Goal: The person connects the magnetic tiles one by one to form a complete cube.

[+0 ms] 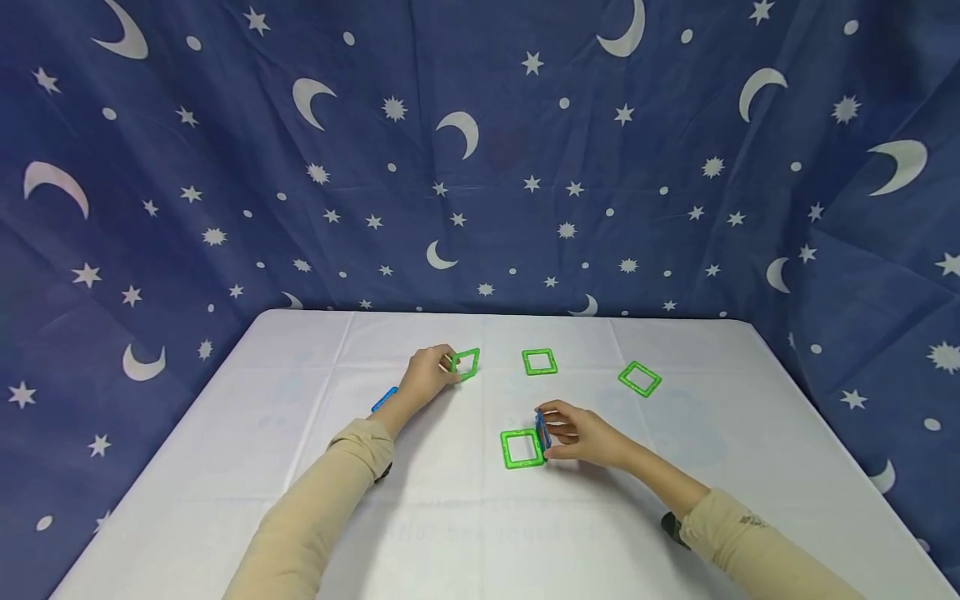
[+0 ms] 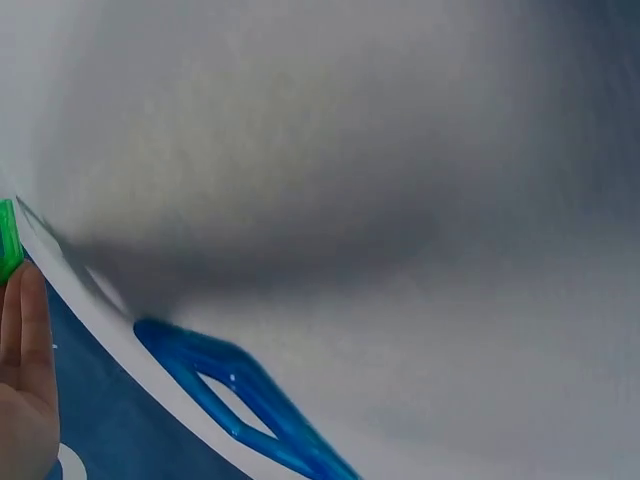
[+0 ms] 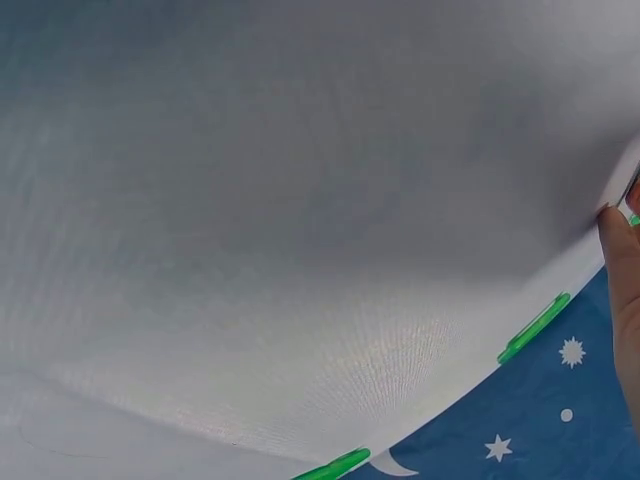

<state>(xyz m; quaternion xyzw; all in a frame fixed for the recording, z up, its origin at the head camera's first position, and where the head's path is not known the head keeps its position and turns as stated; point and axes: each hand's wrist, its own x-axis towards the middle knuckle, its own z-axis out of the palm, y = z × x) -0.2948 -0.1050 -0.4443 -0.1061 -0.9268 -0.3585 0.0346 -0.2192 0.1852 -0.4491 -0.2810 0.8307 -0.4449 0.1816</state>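
Observation:
My left hand (image 1: 427, 375) pinches a green square magnetic tile frame (image 1: 477, 360) between thumb and fingers, holding it tilted up at the table's far middle. In the left wrist view, an edge of that green tile shows above the fingertips. My right hand (image 1: 592, 437) grips a blue magnetic tile (image 1: 543, 429) by its side and holds it upright. The blue tile stands right at the right-hand edge of a green square tile (image 1: 522, 466) lying flat. Another blue tile (image 1: 385, 399) lies beside my left wrist, partly hidden by the forearm.
Two more green square tiles lie flat farther back, one in the middle (image 1: 540, 372) and one to the right (image 1: 640, 389). A white cloth covers the table (image 1: 480, 542). Behind it hangs a dark blue curtain (image 1: 495, 75) with moons and stars.

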